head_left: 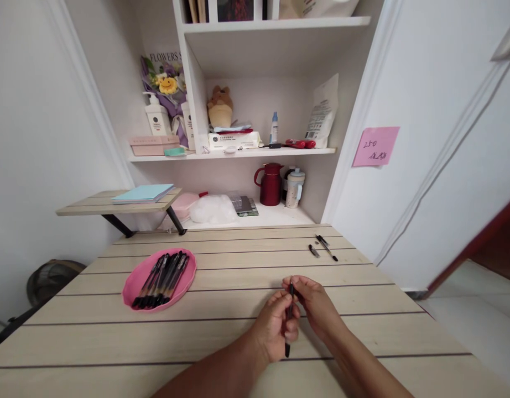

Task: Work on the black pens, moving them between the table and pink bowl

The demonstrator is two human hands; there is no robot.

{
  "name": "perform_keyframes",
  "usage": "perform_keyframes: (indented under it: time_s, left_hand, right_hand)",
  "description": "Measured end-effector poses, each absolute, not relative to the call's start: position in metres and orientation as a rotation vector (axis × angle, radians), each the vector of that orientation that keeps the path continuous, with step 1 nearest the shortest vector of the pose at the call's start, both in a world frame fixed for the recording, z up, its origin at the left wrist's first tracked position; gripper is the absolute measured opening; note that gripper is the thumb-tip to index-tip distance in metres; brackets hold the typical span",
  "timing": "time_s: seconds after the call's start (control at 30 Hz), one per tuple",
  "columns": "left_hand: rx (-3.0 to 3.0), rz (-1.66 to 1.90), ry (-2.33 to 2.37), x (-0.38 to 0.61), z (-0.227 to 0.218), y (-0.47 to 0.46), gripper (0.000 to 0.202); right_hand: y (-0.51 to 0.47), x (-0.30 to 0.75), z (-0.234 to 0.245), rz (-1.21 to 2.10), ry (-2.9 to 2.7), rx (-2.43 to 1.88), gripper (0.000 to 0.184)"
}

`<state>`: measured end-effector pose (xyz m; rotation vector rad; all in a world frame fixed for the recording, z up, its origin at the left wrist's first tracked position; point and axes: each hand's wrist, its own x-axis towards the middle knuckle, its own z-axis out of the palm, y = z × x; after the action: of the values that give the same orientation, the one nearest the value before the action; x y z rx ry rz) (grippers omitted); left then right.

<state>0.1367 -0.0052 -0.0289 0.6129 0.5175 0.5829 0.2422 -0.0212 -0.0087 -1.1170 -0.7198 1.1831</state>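
My left hand [276,326] is wrapped round a black pen [287,349], whose dark lower end sticks out below the fingers. At the pen's upper end, my right hand [315,301] pinches the tip between thumb and fingers. The fingers hide much of the pen's middle. Further off to the right lie a slim black pen [327,249] and a short black piece [313,251] with a clear part, with smaller bits beside them. To the left, a pink scalloped tray [126,284] holds several black pens [161,279] lying side by side.
A small raised shelf [81,208] with blue paper [142,193] stands at the back left. Behind the slatted table [222,345] are a red jug [270,185], a light cup [295,189] and a white plastic bag [213,210]. A pink note [376,146] is on the right wall.
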Motion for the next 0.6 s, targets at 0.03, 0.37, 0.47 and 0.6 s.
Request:
perform_keyframes:
  time_s: [0.03, 0.37, 0.47, 0.6]
  left_hand:
    - [0.619, 0.597, 0.525, 0.137, -0.029, -0.005, 0.031]
    - [0.707, 0.656, 0.557, 0.138, -0.031, -0.006, 0.033]
    - [0.71, 0.655, 0.571, 0.138, -0.03, -0.007, 0.033]
    - [0.707, 0.634, 0.574, 0.137, -0.029, -0.007, 0.03]
  right_hand:
    - [-0.021, 0.243, -0.008, 1.195, -0.73, -1.129, 0.035]
    - [-0.021, 0.256, -0.001, 1.266, -0.805, -1.148, 0.035]
    - [-0.021, 0.256, 0.0, 1.244, -0.799, -1.181, 0.031]
    - [-0.02, 0.254, 0.0, 1.287, -0.802, -1.101, 0.029]
